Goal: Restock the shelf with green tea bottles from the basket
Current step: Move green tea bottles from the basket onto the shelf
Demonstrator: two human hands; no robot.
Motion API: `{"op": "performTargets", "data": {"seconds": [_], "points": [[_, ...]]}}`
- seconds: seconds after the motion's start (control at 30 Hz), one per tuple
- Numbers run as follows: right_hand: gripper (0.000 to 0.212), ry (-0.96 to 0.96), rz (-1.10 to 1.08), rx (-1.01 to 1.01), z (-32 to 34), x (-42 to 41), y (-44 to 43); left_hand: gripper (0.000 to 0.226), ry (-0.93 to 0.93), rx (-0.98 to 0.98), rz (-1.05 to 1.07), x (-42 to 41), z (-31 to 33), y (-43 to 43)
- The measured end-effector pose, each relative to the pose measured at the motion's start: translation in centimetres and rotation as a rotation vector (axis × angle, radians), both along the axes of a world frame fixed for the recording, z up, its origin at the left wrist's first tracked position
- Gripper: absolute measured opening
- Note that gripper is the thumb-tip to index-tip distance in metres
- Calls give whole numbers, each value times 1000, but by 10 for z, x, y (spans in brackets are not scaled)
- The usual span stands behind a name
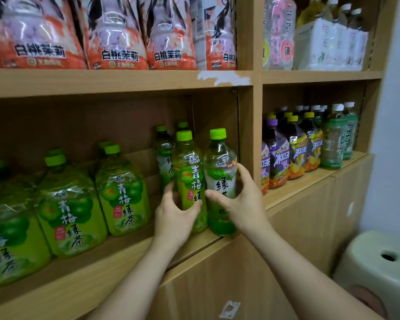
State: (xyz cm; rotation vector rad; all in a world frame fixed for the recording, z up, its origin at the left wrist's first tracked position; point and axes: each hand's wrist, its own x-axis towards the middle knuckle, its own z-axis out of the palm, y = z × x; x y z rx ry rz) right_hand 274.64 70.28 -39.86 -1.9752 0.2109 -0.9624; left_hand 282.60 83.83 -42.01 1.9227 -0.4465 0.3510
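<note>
Right grip [243, 204] is curled round the green tea bottle [219, 179], with the thumb lying across the front of its white and green label and the fingers wrapped round its right side. Left grip [176, 215] holds the neighbouring green plum tea bottle [189, 172] low down, thumb on the front and fingers round the left flank.

From my seat I see both bottles standing upright at the front edge of the middle shelf [102, 257], in its right-hand corner. They are side by side and so close that I cannot tell whether they touch. Each carries a bright green cap. The green tea bottle stands just beside the upright divider [258, 135].

Behind the pair stand more small green-capped bottles [164, 153]. To their left, large green plum tea jugs [123, 192] stand in rows along the same shelf.

Past the divider, the next bay holds iced tea bottles [298, 151] with purple and yellow labels, and green-labelled bottles with white caps [333, 144] beyond them.

On the shelf above are shrink-wrapped packs [116, 31] printed in orange and white. Below the middle shelf are wooden cabinet doors [229, 273], and a pale plastic stool [374, 255] sits at the lower right.
</note>
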Motion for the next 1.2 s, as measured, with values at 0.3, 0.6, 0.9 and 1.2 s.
{"op": "performTargets", "data": {"seconds": [0.3,0.6,0.9,1.2], "points": [[56,-22,-135,30,-6,17,8,83,-74,157,144,10,10,-7],[49,112,-127,67,3,72,9,78,-2,150,260,52,12,-19],[42,118,-132,16,-2,101,4,44,-183,126,201,68,6,-15],[63,210,31,-84,-28,101,8,66,-180,291,223,67,-1,-16]]}}
